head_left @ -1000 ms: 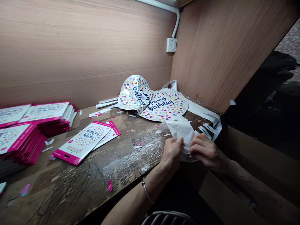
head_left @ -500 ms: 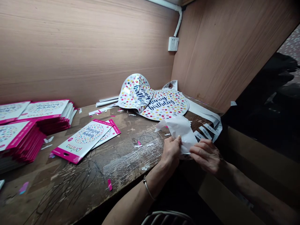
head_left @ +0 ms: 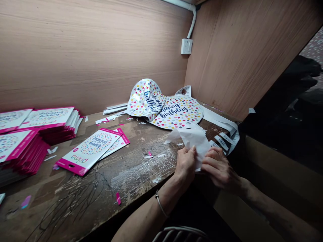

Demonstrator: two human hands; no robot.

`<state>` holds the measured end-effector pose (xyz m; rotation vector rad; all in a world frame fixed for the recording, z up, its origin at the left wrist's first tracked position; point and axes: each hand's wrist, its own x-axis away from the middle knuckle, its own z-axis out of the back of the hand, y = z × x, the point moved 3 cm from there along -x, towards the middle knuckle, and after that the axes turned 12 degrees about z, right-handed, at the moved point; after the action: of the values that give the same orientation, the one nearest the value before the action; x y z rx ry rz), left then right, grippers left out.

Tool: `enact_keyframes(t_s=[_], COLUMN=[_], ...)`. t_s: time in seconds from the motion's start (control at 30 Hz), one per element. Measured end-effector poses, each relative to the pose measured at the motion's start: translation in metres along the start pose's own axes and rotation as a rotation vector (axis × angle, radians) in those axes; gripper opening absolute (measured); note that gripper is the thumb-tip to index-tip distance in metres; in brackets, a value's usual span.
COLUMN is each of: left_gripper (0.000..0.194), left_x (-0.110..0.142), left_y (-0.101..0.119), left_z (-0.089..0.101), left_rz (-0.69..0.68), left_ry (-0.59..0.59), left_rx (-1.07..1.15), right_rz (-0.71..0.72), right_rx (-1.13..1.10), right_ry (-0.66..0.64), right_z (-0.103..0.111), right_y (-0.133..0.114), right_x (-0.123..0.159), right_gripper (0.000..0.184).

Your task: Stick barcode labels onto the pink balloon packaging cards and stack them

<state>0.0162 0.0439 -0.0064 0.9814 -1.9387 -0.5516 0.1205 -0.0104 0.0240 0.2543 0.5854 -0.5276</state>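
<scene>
Both hands (head_left: 202, 168) close on a crumpled thin white sheet (head_left: 193, 139) at the bench's near edge. The left hand (head_left: 186, 164) pinches its lower part between thumb and fingers, and the right hand (head_left: 219, 171) grips the same part from the other side, fingers curled over it. The sheet's upper end rises loose above the hands.

Just ahead of the hands lies a flat polka-dot "Happy birthday" foil balloon (head_left: 178, 112), with a second, crumpled foil balloon (head_left: 146, 99) overlapping its far left side. Right of the balloons, beyond the right hand, curl white printed paper strips (head_left: 222, 132).

Left of the hands, on the scarred wooden bench (head_left: 141, 171), two pink-edged prima balloon packs (head_left: 88, 151) lie overlapping. Further left stand stacks of the same packs (head_left: 47, 122). A metal bangle (head_left: 158, 203) circles the left wrist.
</scene>
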Motion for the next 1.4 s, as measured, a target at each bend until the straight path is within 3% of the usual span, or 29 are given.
enact_keyframes(t_s=[0.13,0.3,0.4,0.57,0.7,0.97,1.23,1.4], left_gripper=[0.021,0.026,0.032,0.028,0.021,0.028,0.037,0.033], left_x=[0.000,0.000,0.001,0.010,0.009,0.005,0.013,0.011], left_y=[0.001,0.005,0.007,0.009,0.006,0.006,0.012,0.011], left_z=[-0.001,0.002,0.004,-0.002,0.000,0.004,0.006,0.007], left_rz=[0.012,0.022,0.021,0.033,0.038,0.059,0.112,0.103], left_ry=[-0.020,-0.055,-0.080,-0.284,-0.287,-0.315,-0.416,-0.475], left_rx=[0.051,0.105,0.138,0.122,0.105,0.125,0.125,0.130], right_rz=[0.088,-0.040,-0.110,-0.100,-0.109,-0.086,-0.077,-0.057], right_rx=[0.005,0.030,0.009,-0.076,-0.052,-0.056,-0.139,-0.191], right_ry=[0.081,0.157,0.123,0.142,0.114,0.067,0.176,0.161], right_z=[0.005,0.016,0.017,0.015,0.017,0.029,0.030,0.030], right_y=[0.001,0.016,0.020,0.019,0.019,0.023,0.020,0.019], right_x=[0.006,0.011,0.013,0.014,0.013,0.010,0.007,0.004], right_gripper=[0.020,0.041,0.033,0.033,0.029,0.026,0.024,0.017])
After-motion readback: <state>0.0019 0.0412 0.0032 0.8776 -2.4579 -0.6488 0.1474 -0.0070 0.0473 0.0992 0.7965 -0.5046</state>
